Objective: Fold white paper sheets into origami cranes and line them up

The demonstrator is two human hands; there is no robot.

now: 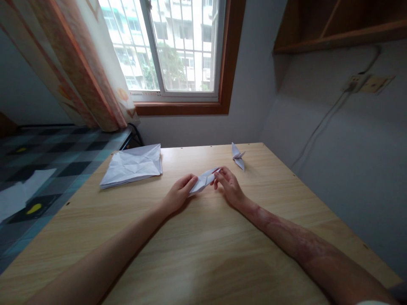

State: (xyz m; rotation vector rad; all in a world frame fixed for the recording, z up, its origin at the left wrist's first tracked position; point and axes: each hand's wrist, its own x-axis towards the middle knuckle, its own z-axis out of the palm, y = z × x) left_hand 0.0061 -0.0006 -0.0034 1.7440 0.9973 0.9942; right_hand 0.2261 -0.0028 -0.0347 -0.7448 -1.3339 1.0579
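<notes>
Between my two hands is a small piece of folded white paper (203, 181), held slanting just over the wooden table (190, 254). My left hand (180, 192) grips its left end, the thumb lying on top. At the upper right end, the thumb and fingers of my right hand (229, 186) pinch the paper's tip. Part of the paper is hidden behind the fingers. Beyond my right hand, a folded paper crane (238, 156) rests on the table with its wings spread.
A stack of creased white paper (135, 165) lies at the table's far left. Left of the table is a bed with a checked cover (63, 146) and loose white sheets (23, 192). A wall with a socket and cable (356, 82) borders the right side; a window (187, 46) stands ahead.
</notes>
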